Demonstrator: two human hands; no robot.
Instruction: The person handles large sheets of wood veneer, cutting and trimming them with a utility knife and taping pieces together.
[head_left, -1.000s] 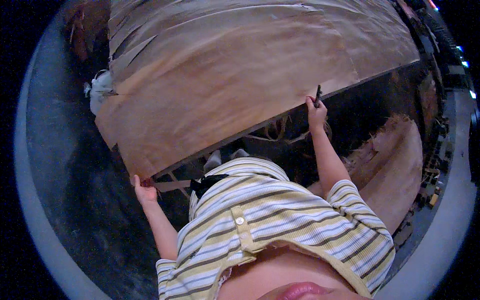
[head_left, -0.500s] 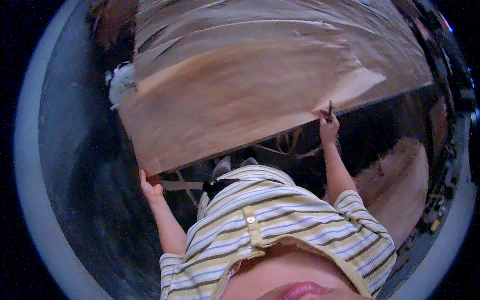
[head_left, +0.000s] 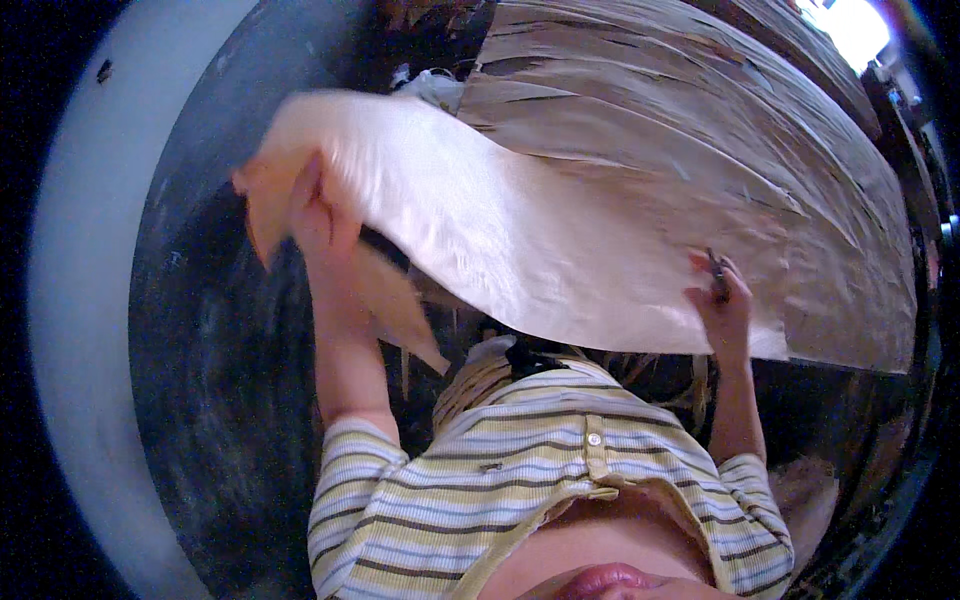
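Observation:
A thin, pale wood veneer sheet slants across a stack of similar sheets. Its left end is lifted and curls upward, with my left hand closed at that end; the hand is blurred and its fingertips are partly hidden. My right hand is over the near right part of the sheet. Between its fingers is a slim dark tool, too small to identify. Whether those fingers also touch the sheet is unclear.
The veneer stack extends away to the far right, its sheet edges rippled. White crumpled plastic lies beyond the lifted end. A narrow veneer offcut hangs below my left hand. Loose strips lie under the near edge.
My left hand has risen and moved away from me, bringing up the sheet's left end, which was lying flat. My right hand has shifted right and nearer, still with the dark tool.

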